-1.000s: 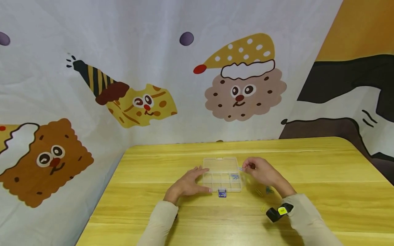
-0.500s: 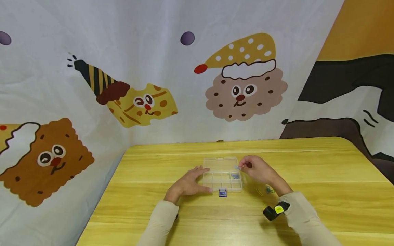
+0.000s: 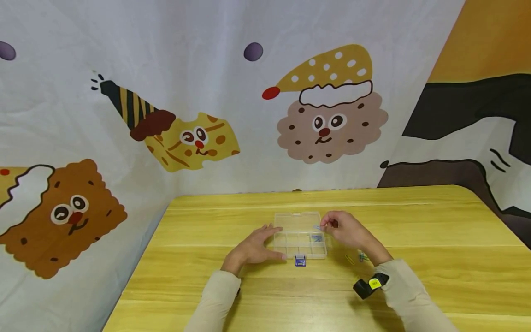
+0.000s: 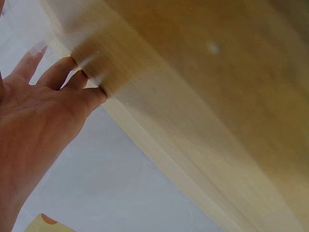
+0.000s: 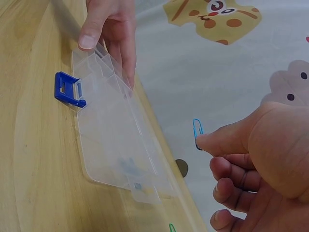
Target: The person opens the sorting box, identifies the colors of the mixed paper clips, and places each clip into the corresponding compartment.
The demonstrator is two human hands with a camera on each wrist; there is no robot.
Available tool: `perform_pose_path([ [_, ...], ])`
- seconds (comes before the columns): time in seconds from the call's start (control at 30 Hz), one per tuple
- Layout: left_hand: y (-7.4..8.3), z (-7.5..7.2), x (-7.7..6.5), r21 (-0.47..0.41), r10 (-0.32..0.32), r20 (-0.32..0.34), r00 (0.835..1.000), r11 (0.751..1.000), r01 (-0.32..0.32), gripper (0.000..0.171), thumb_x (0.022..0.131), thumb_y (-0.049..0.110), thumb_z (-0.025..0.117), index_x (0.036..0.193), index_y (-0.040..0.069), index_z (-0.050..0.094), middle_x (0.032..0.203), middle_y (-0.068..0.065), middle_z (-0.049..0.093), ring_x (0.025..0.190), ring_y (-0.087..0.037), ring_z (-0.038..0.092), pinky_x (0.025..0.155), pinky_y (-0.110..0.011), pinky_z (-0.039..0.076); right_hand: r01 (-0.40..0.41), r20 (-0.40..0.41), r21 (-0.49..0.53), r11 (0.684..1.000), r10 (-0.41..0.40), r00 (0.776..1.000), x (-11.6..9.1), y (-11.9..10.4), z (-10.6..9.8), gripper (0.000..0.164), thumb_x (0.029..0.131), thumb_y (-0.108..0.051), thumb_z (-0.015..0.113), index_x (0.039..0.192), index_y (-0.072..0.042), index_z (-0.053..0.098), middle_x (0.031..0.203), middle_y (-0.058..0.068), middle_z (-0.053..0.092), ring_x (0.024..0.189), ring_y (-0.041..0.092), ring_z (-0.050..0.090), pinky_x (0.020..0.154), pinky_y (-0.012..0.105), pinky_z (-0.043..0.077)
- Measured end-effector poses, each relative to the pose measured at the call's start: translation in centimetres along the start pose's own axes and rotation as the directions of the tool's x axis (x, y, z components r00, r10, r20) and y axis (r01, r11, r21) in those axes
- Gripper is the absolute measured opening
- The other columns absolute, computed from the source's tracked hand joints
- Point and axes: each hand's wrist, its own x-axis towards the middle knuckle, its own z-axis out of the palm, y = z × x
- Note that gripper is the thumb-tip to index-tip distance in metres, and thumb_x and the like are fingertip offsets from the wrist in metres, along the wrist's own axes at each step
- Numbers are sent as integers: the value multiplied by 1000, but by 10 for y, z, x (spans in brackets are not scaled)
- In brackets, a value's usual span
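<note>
A clear plastic compartment box (image 3: 292, 249) lies on the wooden table with its lid (image 3: 296, 222) folded back and its blue latch (image 3: 300, 261) at the front. My left hand (image 3: 254, 245) rests spread along the box's left end, thumb at the front corner and index finger over the lid. Between thumb and index finger, my right hand (image 3: 347, 229) pinches a blue paper clip (image 5: 195, 126), above the right side of the lid in the head view. Several blue paper clips (image 3: 316, 238) sit in a back right compartment.
Right of the box lie a yellow paper clip (image 3: 350, 259) and some green paper clips (image 3: 363, 257). Another yellow clip (image 3: 356, 278) is nearer the front, partly hidden by the right wrist camera (image 3: 364, 289). A printed cartoon curtain (image 3: 257, 166) hangs behind the table (image 3: 232, 203).
My right hand has moved slightly left with the blue paper clip, from beside the box to over the lid's right edge. The left hand and the box have stayed put.
</note>
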Motion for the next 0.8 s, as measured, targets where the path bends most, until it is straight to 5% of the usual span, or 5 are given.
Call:
perform_pose_path([
  [0.8,0,0,0,-2,-9,3,1000,1000,9,86,80,50,79,153,28,39,165,-4,20,153,-27,13,118,-59,20,28,50,-27,999,-26,998,-25,23,-14,7,98,-8,61,94,-4,66,81,2,58,73,12,46,62,25,40],
])
